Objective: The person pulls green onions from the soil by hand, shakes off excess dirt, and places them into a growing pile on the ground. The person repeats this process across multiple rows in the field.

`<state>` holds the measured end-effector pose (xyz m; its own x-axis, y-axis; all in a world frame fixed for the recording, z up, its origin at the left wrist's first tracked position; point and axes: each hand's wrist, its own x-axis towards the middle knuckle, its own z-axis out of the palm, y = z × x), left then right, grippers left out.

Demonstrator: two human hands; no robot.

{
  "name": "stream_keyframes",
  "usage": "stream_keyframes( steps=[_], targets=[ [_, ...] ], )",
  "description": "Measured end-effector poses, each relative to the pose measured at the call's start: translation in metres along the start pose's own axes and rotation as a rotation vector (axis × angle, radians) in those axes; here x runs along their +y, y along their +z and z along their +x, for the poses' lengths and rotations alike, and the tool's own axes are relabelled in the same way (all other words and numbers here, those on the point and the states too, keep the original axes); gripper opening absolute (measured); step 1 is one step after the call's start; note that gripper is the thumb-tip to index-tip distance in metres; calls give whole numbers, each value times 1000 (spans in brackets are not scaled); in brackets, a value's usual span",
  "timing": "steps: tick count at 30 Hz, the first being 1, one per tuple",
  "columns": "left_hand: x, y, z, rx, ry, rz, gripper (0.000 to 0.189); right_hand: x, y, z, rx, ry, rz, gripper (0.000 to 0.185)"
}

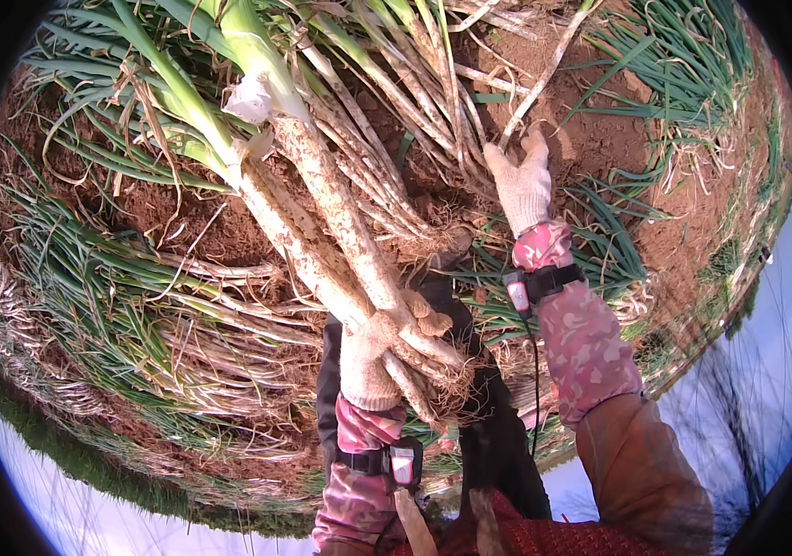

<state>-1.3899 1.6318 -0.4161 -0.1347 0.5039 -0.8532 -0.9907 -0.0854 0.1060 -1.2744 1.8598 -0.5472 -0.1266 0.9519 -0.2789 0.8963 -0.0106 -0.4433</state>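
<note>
Several large Welsh onions (330, 208), their white stalks smeared with soil, slant up and left from my left hand (372, 347). That hand wears a pale knit glove, and its fingers wrap around the stalks just above the stringy roots (455, 389). Out to the right, my right hand (522, 167), in a similar glove, has thumb and fingers spread at the lower end of a thin pale stalk (542, 87); whether it touches the stalk I cannot tell. More onions (410, 104) lie on the soil between and beyond my hands.
Rows of pulled onions (229, 333) cover the ground at left. A green-leaved bunch (688, 76) lies at upper right, another (604, 236) beside my right forearm. Reddish soil (604, 139) shows between them. My dark-trousered legs (497, 431) are below, and a black cable (536, 389) hangs from my right wrist strap.
</note>
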Motion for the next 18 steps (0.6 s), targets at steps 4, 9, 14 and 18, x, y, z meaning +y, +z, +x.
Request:
stream_keyframes(
  steps=[4,9,14,18],
  targets=[
    [0,-5,-1,-223,2,-394,55,23,53,54,-251,198,334,63],
    [-2,-14,2,-339,5,-506,54,57,52,-34,-178,166,1134,24],
    [-3,-18,3,-303,21,-433,52,24,19,-46,-436,375,897,34],
    [-5,-19,0,-306,10,-495,51,-64,-1,50,-207,220,1173,30]
  ],
)
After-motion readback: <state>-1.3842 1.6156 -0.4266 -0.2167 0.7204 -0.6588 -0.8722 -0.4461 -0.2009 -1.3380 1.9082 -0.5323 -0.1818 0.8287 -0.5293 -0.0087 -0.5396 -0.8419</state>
